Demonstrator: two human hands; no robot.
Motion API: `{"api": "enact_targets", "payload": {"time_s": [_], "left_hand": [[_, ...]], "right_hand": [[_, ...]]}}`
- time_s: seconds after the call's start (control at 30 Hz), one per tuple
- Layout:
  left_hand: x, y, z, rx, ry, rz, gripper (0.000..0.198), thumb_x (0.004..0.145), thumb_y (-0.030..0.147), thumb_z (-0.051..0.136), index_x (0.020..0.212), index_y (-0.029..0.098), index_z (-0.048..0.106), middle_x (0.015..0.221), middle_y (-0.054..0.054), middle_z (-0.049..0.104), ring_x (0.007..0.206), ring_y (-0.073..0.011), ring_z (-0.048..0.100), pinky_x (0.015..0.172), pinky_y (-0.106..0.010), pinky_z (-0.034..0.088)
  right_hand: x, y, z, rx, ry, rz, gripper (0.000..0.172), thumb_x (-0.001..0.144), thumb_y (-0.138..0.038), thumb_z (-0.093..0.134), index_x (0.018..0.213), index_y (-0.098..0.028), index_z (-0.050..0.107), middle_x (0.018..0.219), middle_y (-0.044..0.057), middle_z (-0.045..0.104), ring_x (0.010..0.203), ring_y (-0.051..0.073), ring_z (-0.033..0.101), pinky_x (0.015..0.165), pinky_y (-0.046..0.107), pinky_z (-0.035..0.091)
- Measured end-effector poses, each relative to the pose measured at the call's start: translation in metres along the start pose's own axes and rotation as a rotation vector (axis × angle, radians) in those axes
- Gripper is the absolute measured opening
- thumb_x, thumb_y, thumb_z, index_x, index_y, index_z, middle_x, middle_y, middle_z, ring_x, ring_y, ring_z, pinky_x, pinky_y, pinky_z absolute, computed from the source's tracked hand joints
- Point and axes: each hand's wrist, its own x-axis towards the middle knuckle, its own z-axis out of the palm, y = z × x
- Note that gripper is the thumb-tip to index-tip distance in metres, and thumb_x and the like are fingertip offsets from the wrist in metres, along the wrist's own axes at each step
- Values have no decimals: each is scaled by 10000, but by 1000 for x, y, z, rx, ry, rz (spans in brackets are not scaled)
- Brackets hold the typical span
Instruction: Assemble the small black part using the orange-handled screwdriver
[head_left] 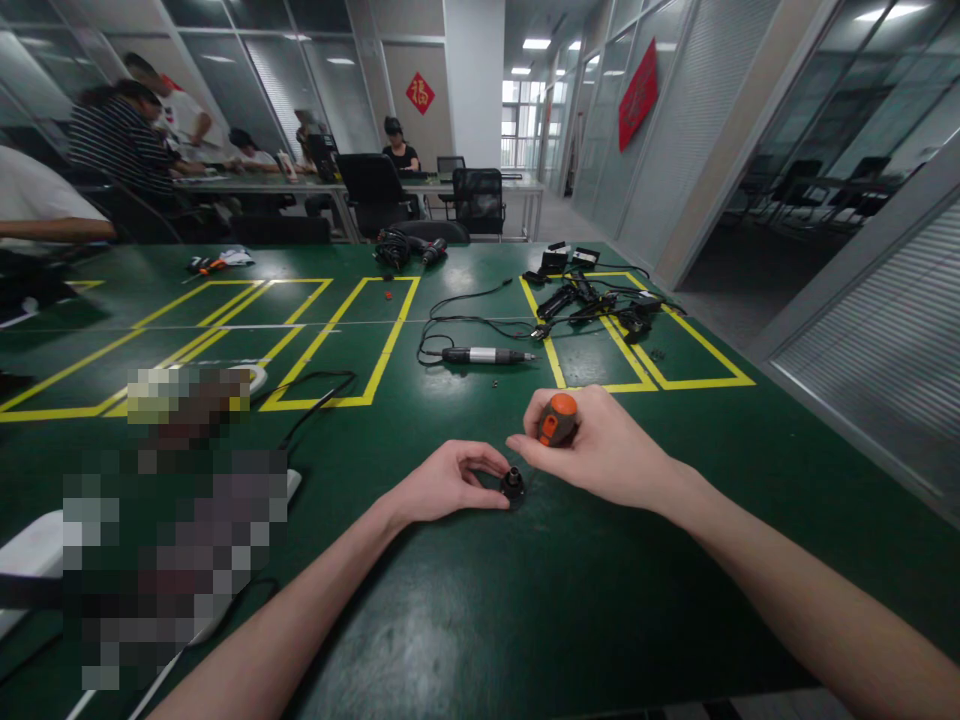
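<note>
Near the middle of the green table [420, 620], my left hand [457, 480] grips a small black round part [513, 485] between thumb and fingers. The part stands on the tabletop with a short metallic piece on top. Just to its right and above, my right hand [592, 440] is wrapped round the orange and grey handle of a screwdriver [559, 418]. The screwdriver's shaft is hidden. Beyond the hands lies a black and silver pen-shaped electric tool [484, 356] with a cord.
Black parts and cables [592, 305] lie in a heap at the back right. A corded power tool [412, 248] sits at the far edge. Orange-handled tools [214, 263] lie far left. Blurred-out items and white objects cover the near left. People sit and stand beyond.
</note>
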Motion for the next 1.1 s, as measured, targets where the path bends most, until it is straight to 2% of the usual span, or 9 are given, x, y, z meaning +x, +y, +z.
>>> {"api": "enact_targets", "payload": {"time_s": [0.17, 0.4, 0.6, 0.7, 0.8, 0.87, 0.93, 1.03, 1.1], "left_hand": [[0, 2, 0, 33, -2, 4, 394, 685, 276, 896, 1018, 132, 742, 1045, -89, 778, 909, -185, 729, 861, -318, 585], [0, 1, -2, 83, 2, -13, 450, 692, 306, 889, 1081, 126, 750, 1094, -112, 769, 899, -193, 723, 790, -299, 583], [-1, 2, 0, 52, 3, -5, 439, 693, 288, 878, 1075, 113, 749, 1088, -121, 769, 889, -190, 718, 768, -284, 576], [-1, 2, 1, 38, -7, -13, 434, 704, 289, 864, 1085, 114, 753, 1091, -123, 770, 867, -185, 717, 746, -272, 572], [-1, 1, 2, 46, -9, -29, 457, 713, 305, 857, 1117, 122, 747, 1093, -114, 771, 784, -152, 707, 699, -246, 559], [-2, 1, 1, 74, -7, -31, 457, 726, 321, 848, 1129, 130, 746, 1094, -104, 771, 716, -124, 691, 664, -227, 544], [-2, 0, 1, 106, -5, -36, 464, 740, 344, 840, 1146, 139, 747, 1082, -97, 773, 667, -108, 677, 635, -216, 530], [-1, 0, -1, 105, -3, -48, 499, 729, 379, 856, 1158, 146, 750, 1054, -96, 780, 668, -116, 684, 632, -219, 528], [0, -1, -2, 65, -1, -49, 551, 701, 374, 882, 1180, 142, 741, 1059, -108, 781, 724, -142, 709, 678, -241, 552]], "right_hand": [[-1, -2, -5, 90, 49, 9, 239, 851, -357, 695, 708, -186, 610, 567, -39, 537, 526, 105, 454, 524, 244, 361], [-1, -1, 1, 40, 6, -2, 231, 853, -337, 683, 699, -187, 599, 533, -56, 496, 508, 98, 418, 520, 252, 330], [-1, -1, 0, 63, 39, -32, 187, 810, -284, 729, 833, -205, 561, 650, -62, 530, 561, 102, 461, 521, 234, 346], [-2, -1, -1, 124, -21, -10, 187, 802, -273, 742, 808, -196, 572, 666, -48, 541, 590, 111, 485, 525, 235, 363], [-1, 0, -4, 191, -65, -18, 158, 807, -273, 753, 791, -176, 630, 768, -3, 608, 668, 129, 540, 585, 251, 425], [-1, 2, -6, 270, -96, -12, 132, 805, -260, 760, 854, -169, 677, 859, 24, 654, 720, 141, 585, 621, 260, 467], [-1, 3, -7, 387, -136, 27, 224, 804, -237, 753, 1008, -172, 689, 918, 35, 687, 702, 137, 607, 610, 260, 494], [-2, 2, -7, 548, -196, 66, 466, 824, -191, 703, 1270, -207, 571, 1008, 41, 704, 662, 122, 616, 576, 253, 516], [-3, 1, -5, 578, -212, 37, 455, 837, -150, 656, 1271, -218, 541, 1009, 33, 692, 701, 124, 625, 612, 252, 524]]}}
